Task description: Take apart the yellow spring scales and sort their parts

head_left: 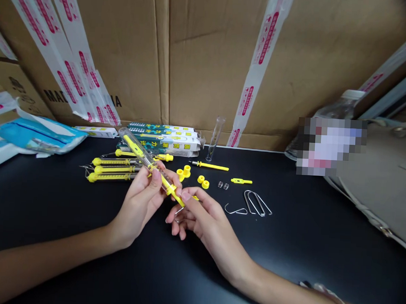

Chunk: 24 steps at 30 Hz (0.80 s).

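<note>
Two hands hiding clear tube's middle

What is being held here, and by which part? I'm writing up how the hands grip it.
The left hand holds a clear plastic tube around its middle. The right hand pinches the end of a yellow rod sticking out of the tube's lower end.

Bright, even light leaves the left hand only faint shadow; edges bow.
</note>
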Tool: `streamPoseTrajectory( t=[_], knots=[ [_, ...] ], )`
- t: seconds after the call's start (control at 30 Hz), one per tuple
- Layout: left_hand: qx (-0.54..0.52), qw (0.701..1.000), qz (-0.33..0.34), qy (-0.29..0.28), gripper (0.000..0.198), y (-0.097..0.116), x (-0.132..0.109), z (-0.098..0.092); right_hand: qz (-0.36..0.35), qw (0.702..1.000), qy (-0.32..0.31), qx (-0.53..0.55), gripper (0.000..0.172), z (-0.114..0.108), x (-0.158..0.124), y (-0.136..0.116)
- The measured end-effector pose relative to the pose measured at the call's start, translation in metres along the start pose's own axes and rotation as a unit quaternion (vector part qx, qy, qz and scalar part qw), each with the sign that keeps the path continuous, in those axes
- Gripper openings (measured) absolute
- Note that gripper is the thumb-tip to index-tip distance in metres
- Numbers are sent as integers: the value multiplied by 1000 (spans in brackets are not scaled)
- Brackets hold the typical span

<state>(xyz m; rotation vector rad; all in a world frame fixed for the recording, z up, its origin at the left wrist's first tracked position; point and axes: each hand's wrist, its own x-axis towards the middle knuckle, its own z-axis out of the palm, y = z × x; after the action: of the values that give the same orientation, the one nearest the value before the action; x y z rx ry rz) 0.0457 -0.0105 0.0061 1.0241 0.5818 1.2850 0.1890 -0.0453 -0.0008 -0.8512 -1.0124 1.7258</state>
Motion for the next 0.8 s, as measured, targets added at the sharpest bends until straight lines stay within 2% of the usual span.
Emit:
streamPoseTrajectory(
  t=[0.1, 0.2, 0.3, 0.5, 0.67, 0.8],
  knots=[
    [-6, 1000, -1, -6, 28, 0, -1, 0, -28, 993, -2, -115, 37, -3, -2, 3],
    [-17, 1000, -16, -1, 29, 1, -3, 1, -59, 975, -17, -213, 47, -6, -4, 5],
    [-27, 999, -28, 14, 29, 2, -3, 2, -48, 977, -25, -206, 52, -9, -4, 4],
    [-47, 998, -43, 17, 28, 3, -2, 2, 27, 985, -57, -158, 57, -13, -1, -1],
    [-29, 999, -38, 3, 26, 1, -3, 0, 17, 979, -78, -187, 55, -15, -7, -4],
    [33, 999, -22, -7, 26, -2, -6, -3, 10, 976, -71, -206, 51, -17, -10, -5]
  ],
)
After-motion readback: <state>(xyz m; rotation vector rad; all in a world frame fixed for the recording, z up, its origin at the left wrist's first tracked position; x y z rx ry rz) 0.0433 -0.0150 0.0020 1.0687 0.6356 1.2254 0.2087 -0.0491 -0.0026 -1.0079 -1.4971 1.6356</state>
